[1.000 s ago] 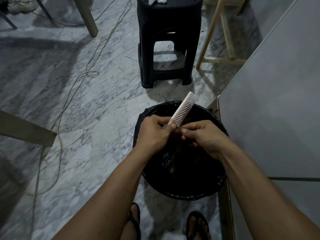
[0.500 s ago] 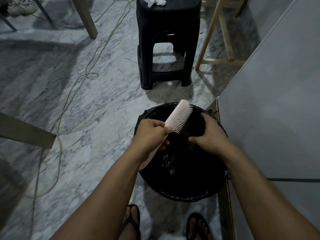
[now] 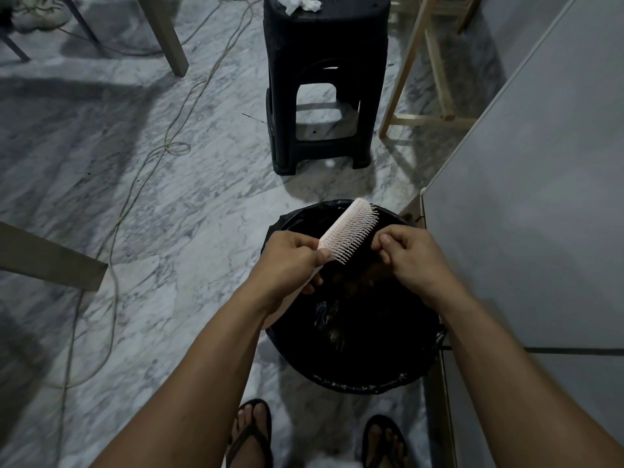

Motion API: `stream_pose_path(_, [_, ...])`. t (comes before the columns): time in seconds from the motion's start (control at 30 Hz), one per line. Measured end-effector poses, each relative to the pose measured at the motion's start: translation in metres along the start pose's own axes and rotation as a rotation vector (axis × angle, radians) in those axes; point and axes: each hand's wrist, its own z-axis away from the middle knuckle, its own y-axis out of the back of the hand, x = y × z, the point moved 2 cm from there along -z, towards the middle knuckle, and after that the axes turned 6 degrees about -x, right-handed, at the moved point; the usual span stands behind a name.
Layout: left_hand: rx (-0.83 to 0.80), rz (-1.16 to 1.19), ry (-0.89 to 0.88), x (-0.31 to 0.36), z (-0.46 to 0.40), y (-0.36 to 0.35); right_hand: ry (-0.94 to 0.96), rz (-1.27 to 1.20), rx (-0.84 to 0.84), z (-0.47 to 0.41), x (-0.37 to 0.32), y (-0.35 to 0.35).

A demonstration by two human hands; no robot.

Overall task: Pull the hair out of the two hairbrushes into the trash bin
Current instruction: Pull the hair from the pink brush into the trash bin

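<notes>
Pale pink hairbrush (image 3: 349,229); black-lined trash bin (image 3: 358,380); black stool (image 3: 324,79); grey-veined marble floor (image 3: 169,214).

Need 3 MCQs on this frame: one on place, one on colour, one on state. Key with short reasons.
1. Where is the hairbrush held?
A. over the stool
B. over the trash bin
C. on the floor

2. What colour is the stool?
A. black
B. white
C. wooden

3. What is the right hand doing?
A. hanging free
B. gripping the brush handle
C. pinching at the bristles

Key:
1. B: the brush head hangs above the bin's dark opening.
2. A: the plastic stool behind the bin is black.
3. C: its fingertips meet at the bristle tips, while the left hand grips the handle.
</notes>
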Motion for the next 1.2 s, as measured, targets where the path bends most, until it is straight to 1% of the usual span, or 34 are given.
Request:
stream_pose_path(0.03, [0.024,0.013,-0.003,0.0,-0.001,0.0,-0.009,0.093,-0.037,0.0,0.0,0.001])
stream_pose_path(0.07, [0.045,0.026,-0.007,0.0,-0.001,0.001,-0.048,0.202,-0.121,0.001,0.001,0.002])
stream_pose_path(0.17, [0.069,0.046,-0.012,0.0,-0.001,0.001,-0.241,0.487,-0.554,0.013,0.002,0.001])
stream_pose_path(0.2, [0.071,0.051,-0.012,0.0,-0.002,0.001,-0.299,0.539,-0.672,0.018,0.002,0.0])
stream_pose_path(0.23, [0.071,0.059,-0.011,-0.001,-0.002,0.001,-0.349,0.57,-0.738,0.021,0.004,0.0])
stream_pose_path(0.27, [0.067,0.067,-0.011,-0.001,-0.002,0.001,-0.383,0.575,-0.744,0.022,0.005,0.0])
stream_pose_path(0.3, [0.059,0.072,-0.01,-0.001,-0.002,0.0,-0.405,0.557,-0.698,0.021,0.007,0.001])
stream_pose_path(0.33, [0.046,0.074,-0.01,-0.002,-0.002,0.0,-0.407,0.542,-0.609,0.018,0.009,0.002])
stream_pose_path(0.4, [0.021,0.071,-0.006,-0.002,-0.002,-0.002,-0.357,0.504,-0.312,0.008,0.013,0.006])
stream_pose_path(0.47, [-0.002,0.064,-0.002,-0.004,-0.002,-0.002,-0.275,0.297,-0.004,0.002,0.01,0.01])
stream_pose_path(0.5, [-0.014,0.062,-0.003,-0.004,-0.002,-0.003,-0.255,0.133,0.078,0.0,0.008,0.012])
stream_pose_path(0.53, [-0.028,0.063,-0.004,-0.005,-0.002,-0.003,-0.245,-0.067,0.094,-0.001,0.005,0.012])
stream_pose_path(0.57, [-0.045,0.066,-0.006,-0.005,-0.002,-0.003,-0.246,-0.288,0.044,0.0,0.0,0.01])
stream_pose_path(0.6, [-0.062,0.073,-0.009,-0.005,-0.002,-0.004,-0.235,-0.498,-0.051,0.002,-0.006,0.006])
stream_pose_path(0.63, [-0.08,0.079,-0.015,-0.004,-0.002,-0.005,-0.217,-0.651,-0.147,0.005,-0.01,0.002])
stream_pose_path(0.67, [-0.091,0.084,-0.023,-0.004,-0.001,-0.005,-0.201,-0.742,-0.23,0.007,-0.015,-0.003])
stream_pose_path(0.7, [-0.091,0.092,-0.035,-0.003,-0.001,-0.005,-0.187,-0.78,-0.302,0.01,-0.019,-0.006])
stream_pose_path(0.77, [-0.057,0.109,-0.068,-0.002,-0.001,-0.005,-0.191,-0.796,-0.389,0.011,-0.022,-0.01])
stream_pose_path(0.93, [0.037,0.073,-0.133,0.0,0.0,-0.003,-0.268,-0.64,-0.509,0.014,-0.02,-0.012])
stream_pose_path(1.0, [0.071,0.08,-0.138,0.0,-0.001,-0.003,-0.276,-0.496,-0.54,0.016,-0.018,-0.011])
stream_pose_path(1.03, [0.085,0.081,-0.135,-0.001,-0.001,-0.002,-0.276,-0.35,-0.54,0.017,-0.016,-0.01])
stream_pose_path(1.13, [0.094,0.071,-0.114,-0.003,-0.002,0.0,-0.293,0.288,-0.472,0.012,0.0,-0.002])
stream_pose_path(1.17, [0.084,0.061,-0.108,-0.003,-0.002,0.001,-0.307,0.409,-0.416,0.011,0.005,-0.001])
stream_pose_path(1.2, [0.069,0.05,-0.1,-0.004,-0.002,0.001,-0.302,0.415,-0.341,0.009,0.008,0.0])
